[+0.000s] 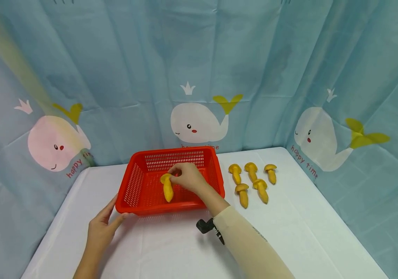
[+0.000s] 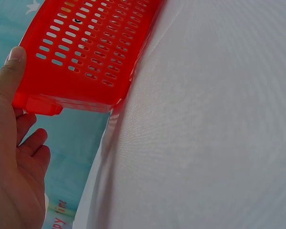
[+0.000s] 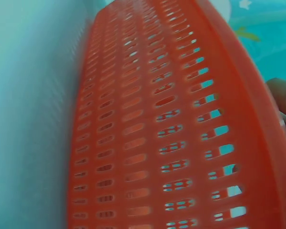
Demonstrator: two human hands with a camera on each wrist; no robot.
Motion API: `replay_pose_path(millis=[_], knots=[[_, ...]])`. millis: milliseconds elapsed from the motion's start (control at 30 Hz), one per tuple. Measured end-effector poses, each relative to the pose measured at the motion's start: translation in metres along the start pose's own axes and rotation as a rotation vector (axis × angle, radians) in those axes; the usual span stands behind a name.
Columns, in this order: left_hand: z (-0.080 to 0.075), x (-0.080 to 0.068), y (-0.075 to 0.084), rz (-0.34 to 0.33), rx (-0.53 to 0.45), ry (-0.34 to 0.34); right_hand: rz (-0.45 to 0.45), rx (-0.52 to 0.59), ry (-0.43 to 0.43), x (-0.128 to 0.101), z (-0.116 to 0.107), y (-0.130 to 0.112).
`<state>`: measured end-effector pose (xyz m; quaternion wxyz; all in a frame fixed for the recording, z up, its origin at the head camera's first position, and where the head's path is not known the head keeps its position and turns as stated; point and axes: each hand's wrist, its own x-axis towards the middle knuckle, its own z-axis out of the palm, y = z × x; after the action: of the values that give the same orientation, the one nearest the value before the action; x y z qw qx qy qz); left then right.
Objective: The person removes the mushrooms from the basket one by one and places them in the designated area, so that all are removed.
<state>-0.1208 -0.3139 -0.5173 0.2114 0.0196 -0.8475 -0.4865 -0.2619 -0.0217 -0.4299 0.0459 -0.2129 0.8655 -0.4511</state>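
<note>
Two hands at work, head view: right hand (image 1: 189, 177) reaches into the red basket (image 1: 139, 181) and pinches the cap end of a yellow toy mushroom (image 1: 167, 188), stem hanging below the fingertips toward the basket floor; I judge it is held by the cap so the long stem can go in first.
Left hand, head view: left hand (image 1: 102, 228) sits at the basket's near left corner, fingers straight, thumb against the rim, gripping nothing; it looks placed there to keep the light basket from sliding.
Loose mushrooms, head view: five more yellow mushrooms (image 1: 252, 180) lie in a cluster on the white table (image 1: 171, 248), well apart from the pinching fingers, out past the basket's far side wall, on the right hand's side for an easy reach.
Backdrop, head view: blue whale-print curtain (image 1: 199, 77) closes in the table.
Left wrist view: thumb (image 2: 9, 71) lies flat on the basket's corner (image 2: 40, 102), other fingers loosely below it, not closed around the rim.
Right wrist view: slotted basket wall (image 3: 152, 133) fills the frame; only a fingertip (image 3: 283, 98) shows at the right edge, so the pinch itself cannot be told from here.
</note>
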Motion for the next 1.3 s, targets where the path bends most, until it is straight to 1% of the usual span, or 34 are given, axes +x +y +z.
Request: replay_pose_path(millis=[167, 300, 500, 733, 833, 1033, 1167, 1300], knots=[[0.000, 0.000, 0.002, -0.008, -0.010, -0.005, -0.041, -0.009, 0.038, -0.009, -0.008, -0.008], [0.001, 0.000, 0.003, 0.005, -0.022, -0.005, -0.088, -0.010, 0.066, -0.017, -0.017, -0.012], [0.000, 0.001, 0.004, 0.005, -0.017, -0.003, -0.158, -0.075, 0.096, -0.032, -0.025, -0.011], [0.002, 0.000, 0.000, 0.012, -0.030, 0.005, -0.238, -0.111, 0.145, -0.052, -0.039, -0.010], [0.002, 0.000, -0.001, 0.024, -0.030, 0.011, -0.246, -0.118, 0.163, -0.061, -0.047, -0.007], [0.001, 0.000, 0.002, 0.005, -0.004, 0.016, -0.242, -0.130, 0.194, -0.076, -0.062, 0.001], [0.001, 0.000, 0.003, 0.003, -0.019, 0.009, -0.248, -0.150, 0.230, -0.087, -0.071, 0.007], [0.001, 0.000, 0.003, 0.004, -0.025, 0.003, -0.261, -0.136, 0.250, -0.097, -0.080, 0.015]])
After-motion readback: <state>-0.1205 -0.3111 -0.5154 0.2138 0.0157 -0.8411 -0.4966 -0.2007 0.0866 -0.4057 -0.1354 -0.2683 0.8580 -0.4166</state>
